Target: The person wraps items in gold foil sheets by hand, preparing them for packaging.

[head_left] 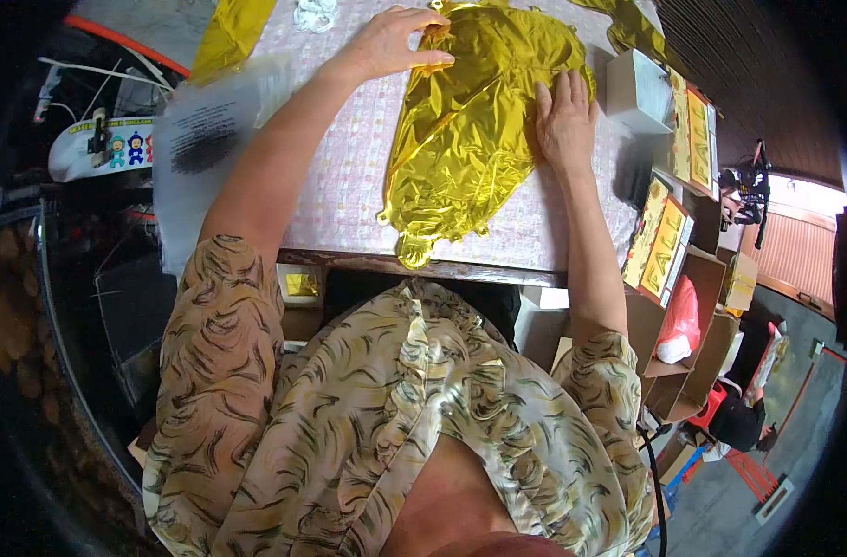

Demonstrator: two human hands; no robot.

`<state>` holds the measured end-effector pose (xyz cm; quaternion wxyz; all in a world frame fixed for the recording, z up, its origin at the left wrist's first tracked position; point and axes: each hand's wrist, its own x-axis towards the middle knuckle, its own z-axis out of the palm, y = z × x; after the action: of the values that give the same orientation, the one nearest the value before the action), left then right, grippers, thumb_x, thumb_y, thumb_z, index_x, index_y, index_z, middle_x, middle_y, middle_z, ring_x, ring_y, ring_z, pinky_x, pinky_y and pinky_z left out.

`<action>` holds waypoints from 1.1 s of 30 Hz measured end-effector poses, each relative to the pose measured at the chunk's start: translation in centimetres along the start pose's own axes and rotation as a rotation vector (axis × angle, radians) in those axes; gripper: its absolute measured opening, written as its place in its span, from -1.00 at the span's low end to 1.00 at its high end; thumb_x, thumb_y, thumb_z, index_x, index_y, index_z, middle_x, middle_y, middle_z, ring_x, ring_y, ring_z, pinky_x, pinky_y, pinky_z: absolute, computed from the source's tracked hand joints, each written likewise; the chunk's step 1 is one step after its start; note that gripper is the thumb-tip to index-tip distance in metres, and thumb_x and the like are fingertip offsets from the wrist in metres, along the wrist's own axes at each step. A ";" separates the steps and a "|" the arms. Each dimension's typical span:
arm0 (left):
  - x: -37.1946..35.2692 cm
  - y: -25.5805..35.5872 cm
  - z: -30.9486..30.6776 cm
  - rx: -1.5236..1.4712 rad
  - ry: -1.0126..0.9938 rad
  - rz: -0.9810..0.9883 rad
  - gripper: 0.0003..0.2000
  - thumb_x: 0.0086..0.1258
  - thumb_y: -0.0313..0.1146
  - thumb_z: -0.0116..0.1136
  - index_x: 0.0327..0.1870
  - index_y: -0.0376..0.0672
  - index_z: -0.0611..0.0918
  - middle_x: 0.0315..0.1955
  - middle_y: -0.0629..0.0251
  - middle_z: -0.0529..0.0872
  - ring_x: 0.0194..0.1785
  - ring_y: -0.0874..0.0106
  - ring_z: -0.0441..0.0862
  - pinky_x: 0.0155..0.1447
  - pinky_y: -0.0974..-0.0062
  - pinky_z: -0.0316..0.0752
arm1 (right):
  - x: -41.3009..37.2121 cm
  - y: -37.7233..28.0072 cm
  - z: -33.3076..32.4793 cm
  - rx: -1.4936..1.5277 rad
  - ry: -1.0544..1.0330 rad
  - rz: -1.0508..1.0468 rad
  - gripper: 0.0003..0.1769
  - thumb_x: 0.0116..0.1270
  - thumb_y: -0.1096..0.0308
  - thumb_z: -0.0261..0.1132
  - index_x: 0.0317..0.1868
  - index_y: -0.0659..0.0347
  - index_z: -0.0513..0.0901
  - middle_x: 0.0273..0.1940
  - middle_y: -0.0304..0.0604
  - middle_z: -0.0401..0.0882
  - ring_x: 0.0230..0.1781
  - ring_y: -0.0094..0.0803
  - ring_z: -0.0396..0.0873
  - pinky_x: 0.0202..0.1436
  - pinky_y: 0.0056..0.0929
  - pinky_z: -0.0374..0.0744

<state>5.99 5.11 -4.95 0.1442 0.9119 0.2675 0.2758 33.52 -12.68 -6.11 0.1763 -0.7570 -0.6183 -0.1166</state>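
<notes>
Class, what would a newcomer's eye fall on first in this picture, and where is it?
The crumpled gold foil would probably strike first, spread on the pale tablecloth, the left hand at its upper left edge and the right hand flat on its right side. Next, perhaps, come the yellow FALL signs at right and the skateboard at far left.

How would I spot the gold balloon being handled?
Start at the pale checked tablecloth. A crumpled gold foil balloon reaches its near edge. Unlike the gold foil pieces farther out, it has the left hand and right hand on it.
</notes>
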 end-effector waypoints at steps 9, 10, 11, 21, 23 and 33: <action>-0.1 -0.9 0.9 0.077 -0.023 0.001 -0.42 0.35 0.11 0.40 0.31 0.02 0.67 0.35 0.34 0.64 0.41 0.21 0.54 0.54 0.22 0.41 | -0.7 0.6 -0.6 -0.049 -0.018 -0.059 -0.30 0.67 -0.09 0.03 0.51 0.33 0.41 0.53 0.13 0.38 0.57 0.08 0.28 0.60 0.06 0.19; -0.1 -0.9 1.0 0.093 -0.017 -0.004 -0.43 0.36 0.11 0.40 0.31 0.03 0.67 0.36 0.35 0.64 0.41 0.22 0.54 0.54 0.22 0.41 | -0.8 0.5 -0.6 -0.045 -0.013 -0.053 -0.30 0.67 -0.09 0.03 0.51 0.33 0.41 0.53 0.13 0.38 0.57 0.08 0.29 0.60 0.06 0.19; -0.1 -1.0 1.0 0.094 -0.017 -0.003 -0.43 0.36 0.11 0.40 0.31 0.03 0.67 0.36 0.35 0.64 0.41 0.22 0.54 0.54 0.22 0.41 | -0.7 0.6 -0.6 -0.045 -0.012 -0.053 -0.30 0.67 -0.09 0.03 0.51 0.33 0.41 0.53 0.13 0.38 0.57 0.08 0.29 0.60 0.06 0.19; 0.0 -0.7 0.6 0.041 0.012 0.025 -0.46 0.35 0.08 0.42 0.26 0.00 0.70 0.31 0.35 0.67 0.38 0.21 0.57 0.50 0.23 0.45 | -0.6 -1.3 -1.3 -0.009 -0.023 -0.086 -0.28 0.66 -0.09 0.06 0.55 0.30 0.34 0.58 0.14 0.29 0.61 0.10 0.22 0.62 0.11 0.16; -0.1 -0.7 0.5 0.024 0.010 0.026 -0.47 0.35 0.08 0.42 0.25 -0.01 0.70 0.31 0.34 0.68 0.37 0.21 0.58 0.49 0.24 0.45 | -0.4 -3.9 -3.2 0.191 -0.064 -0.203 -0.28 0.62 -0.07 0.12 0.59 0.20 0.31 0.61 0.06 0.26 0.67 -0.01 0.13 0.70 0.12 0.05; 0.0 -0.1 0.3 0.056 -0.006 -0.008 -0.47 0.34 0.07 0.43 0.23 -0.02 0.71 0.31 0.30 0.67 0.36 0.20 0.59 0.46 0.24 0.46 | -4.5 -11.6 -4.5 0.352 -0.422 -0.739 -0.20 0.59 -0.13 0.09 0.67 0.08 0.19 0.69 -0.12 0.07 0.70 -0.11 0.07 0.74 0.00 0.01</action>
<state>6.09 5.18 -5.25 0.1207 0.9153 0.2783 0.2651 21.43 -16.52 -2.32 0.1191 -0.4515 -0.8795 0.0920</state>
